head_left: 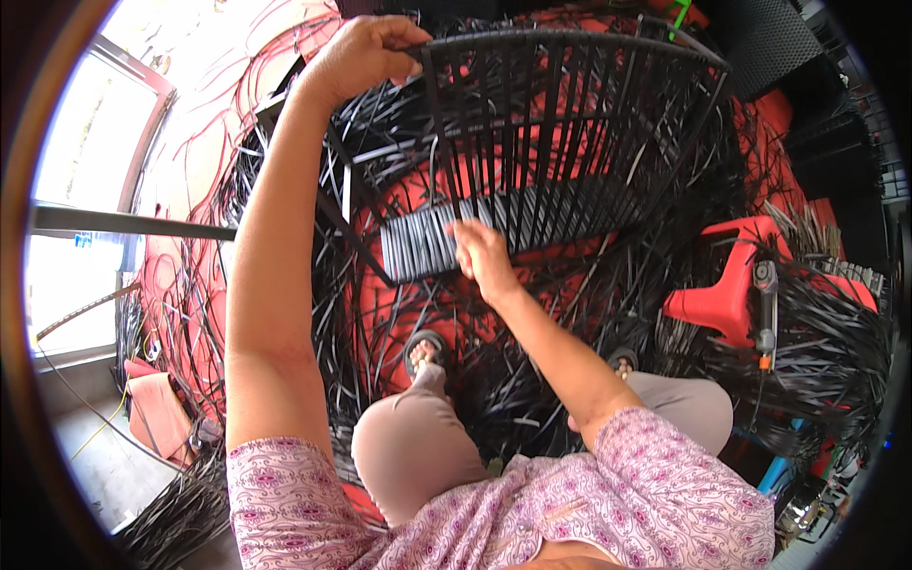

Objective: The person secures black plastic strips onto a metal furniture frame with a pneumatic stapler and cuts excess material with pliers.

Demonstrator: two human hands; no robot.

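In front of me stands a black metal frame (570,38) with black plastic strips strung down from its curved top rail. A tightly wrapped grey-black band (423,242) crosses its lower part. At the top left corner, the fingers of my left hand (366,59) are curled over the rail. My right hand (484,261) is closed in front of the wrapped band, at the lower end of the leftmost black strip (446,142). That strip runs from the rail to my fingertips, which seem to pinch it.
Loose black strips (380,313) lie in tangles over the red floor (185,351). To the right is a red plastic stool (727,275), with a grey and orange hand tool (765,313) beside it. A dark bar (133,223) juts in from the left. My sandalled feet (425,353) are below the frame.
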